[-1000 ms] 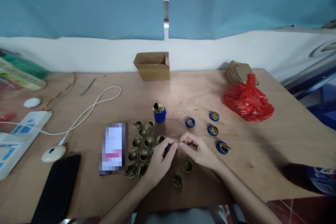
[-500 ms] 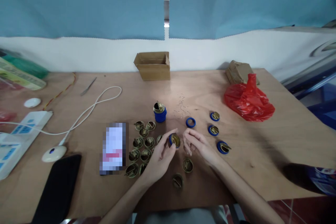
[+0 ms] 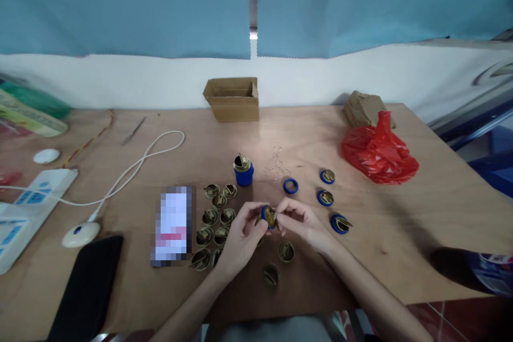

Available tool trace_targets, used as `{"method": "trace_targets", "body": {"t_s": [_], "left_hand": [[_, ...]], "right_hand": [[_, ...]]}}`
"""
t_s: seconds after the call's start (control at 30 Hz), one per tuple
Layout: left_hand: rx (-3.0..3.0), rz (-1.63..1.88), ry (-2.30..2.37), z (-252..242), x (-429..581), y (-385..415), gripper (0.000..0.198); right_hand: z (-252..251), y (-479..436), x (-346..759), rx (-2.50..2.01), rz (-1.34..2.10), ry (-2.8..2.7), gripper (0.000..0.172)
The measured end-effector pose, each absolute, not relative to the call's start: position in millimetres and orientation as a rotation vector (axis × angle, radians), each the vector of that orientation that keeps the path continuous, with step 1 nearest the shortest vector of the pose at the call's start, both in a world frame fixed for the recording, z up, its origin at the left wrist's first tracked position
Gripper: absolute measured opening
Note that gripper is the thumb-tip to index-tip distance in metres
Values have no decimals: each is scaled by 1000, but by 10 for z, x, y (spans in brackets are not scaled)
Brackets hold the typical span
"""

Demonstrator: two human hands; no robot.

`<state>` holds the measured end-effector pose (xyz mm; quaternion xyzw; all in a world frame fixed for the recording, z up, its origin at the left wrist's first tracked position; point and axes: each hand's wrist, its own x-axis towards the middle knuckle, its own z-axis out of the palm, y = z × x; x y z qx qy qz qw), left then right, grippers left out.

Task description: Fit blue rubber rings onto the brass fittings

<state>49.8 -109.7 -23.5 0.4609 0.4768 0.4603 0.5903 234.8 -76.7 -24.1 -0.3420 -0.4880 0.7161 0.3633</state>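
My left hand [image 3: 245,232] is closed around a round brass piece with a blue ring [image 3: 268,216], its brass inside turned up. The thumb and fingers of my right hand [image 3: 298,220] are pinched together at the right edge of that piece; whatever is between the fingertips is too small to make out. Several round brass pieces with bars across them [image 3: 209,217] lie beside my left hand. Two more, one of them a brass piece [image 3: 286,251], lie below my hands. A loose blue ring [image 3: 290,186] rests just beyond my right hand.
A stack of blue rings [image 3: 244,176] carries a brass piece on top. Ringed brass pieces [image 3: 325,197] lie at right, near a red bag [image 3: 380,152]. Thin wire bits [image 3: 276,163], an open cardboard box [image 3: 234,107], phones, a power strip [image 3: 36,208] and a dark bottle [image 3: 468,270] surround them.
My right hand has moved left and its fingertips now meet the edge of the ringed brass piece. The left hand keeps its hold, with the piece shifted slightly right.
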Motion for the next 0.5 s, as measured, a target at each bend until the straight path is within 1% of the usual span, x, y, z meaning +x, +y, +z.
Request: {"method": "trace_targets", "body": {"t_s": [0.13, 0.3, 0.37, 0.43, 0.5], "left_hand": [[1074, 1075, 1125, -225, 504, -1093, 25], [1177, 1107, 1145, -264, 488, -1090, 25], [1199, 1099, 1137, -271, 484, -1093, 25], [1210, 1087, 1128, -255, 482, -1096, 25], [1216, 1073, 1125, -221, 479, -1098, 25]], "right_hand": [[-185, -776, 2356, -903, 1802, -1360, 31], [-88, -770, 2381, -898, 1767, -1501, 37], [-82, -772, 2387, -880, 1753, -1531, 37], [-89, -779, 2387, -882, 1694, -1583, 34], [-92, -792, 2378, -898, 1547, -1674, 27]]}}
